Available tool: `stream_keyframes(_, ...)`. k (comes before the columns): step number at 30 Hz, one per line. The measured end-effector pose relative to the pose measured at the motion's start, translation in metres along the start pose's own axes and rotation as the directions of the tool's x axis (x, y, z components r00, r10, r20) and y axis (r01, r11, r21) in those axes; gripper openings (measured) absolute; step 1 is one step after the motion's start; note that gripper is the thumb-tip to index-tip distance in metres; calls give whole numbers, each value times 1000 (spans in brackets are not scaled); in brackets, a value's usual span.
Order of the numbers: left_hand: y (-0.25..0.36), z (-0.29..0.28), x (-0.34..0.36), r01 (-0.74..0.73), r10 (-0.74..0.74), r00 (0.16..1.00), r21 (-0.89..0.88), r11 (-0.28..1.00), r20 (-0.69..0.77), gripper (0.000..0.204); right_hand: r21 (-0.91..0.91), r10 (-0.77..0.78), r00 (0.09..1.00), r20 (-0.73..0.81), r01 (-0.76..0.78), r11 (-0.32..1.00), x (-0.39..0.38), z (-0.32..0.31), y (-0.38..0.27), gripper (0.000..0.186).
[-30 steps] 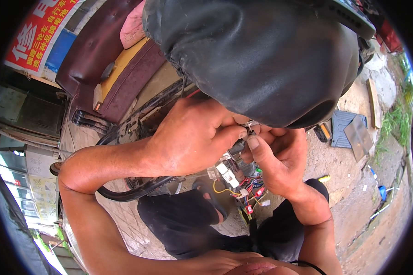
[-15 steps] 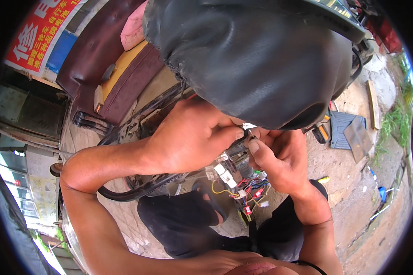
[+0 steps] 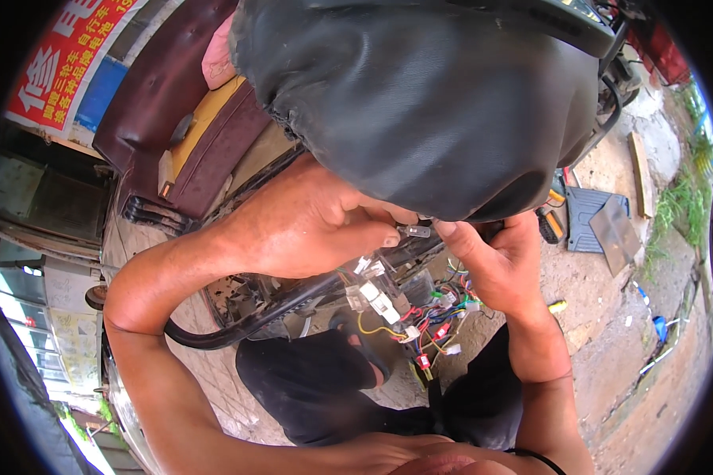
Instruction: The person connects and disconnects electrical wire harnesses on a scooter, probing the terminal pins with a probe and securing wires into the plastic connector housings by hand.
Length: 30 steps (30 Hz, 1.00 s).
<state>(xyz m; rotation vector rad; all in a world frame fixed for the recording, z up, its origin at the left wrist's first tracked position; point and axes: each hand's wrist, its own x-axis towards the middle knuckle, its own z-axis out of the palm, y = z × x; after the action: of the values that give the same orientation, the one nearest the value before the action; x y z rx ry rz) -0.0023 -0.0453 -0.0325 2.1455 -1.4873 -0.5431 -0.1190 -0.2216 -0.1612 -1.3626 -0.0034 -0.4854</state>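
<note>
Under the near edge of a black padded seat, both my hands meet. My left hand is closed, its thumb and fingers pinching a small grey connector. Close beside the connector, the thumb of my right hand presses toward fingers partly hidden by the seat; what they hold is too small to make out. Just below hangs a wiring harness with coloured wires, several plugs and white connectors.
A black tubular frame runs beneath my left forearm. A maroon sofa stands at the far left. On the ground at the right lie a dark grey mat and a wooden plank. My knees flank the harness.
My hands have drawn slightly apart, the right one shifting a little rightward. The grey connector at my left thumb now shows clearly; the white piece seen between the hands earlier no longer shows there.
</note>
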Motion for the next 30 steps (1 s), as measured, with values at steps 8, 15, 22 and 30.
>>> stream_keyframes(8, -4, -12, -6, 51, -61, 997, -182, 982, -48, 21, -27, 28, 999, 35, -27, 999, 0, -16, 3, 21)
stream_keyframes(15, -16, -9, -8, -110, 100, 990, -102, 989, -100, 25, 102, 81, 994, 77, -89, 991, 0, -14, -1, 15)
stream_keyframes(22, -13, -13, -3, -81, 81, 997, 37, 996, -9, 26, -50, -33, 997, 77, 37, 998, 2, -21, 6, 20)
stream_keyframes(30, -23, -10, -24, -20, 19, 999, 9, 1000, 39, 25, 76, 47, 995, 91, -54, 996, -18, -49, 0, 37)
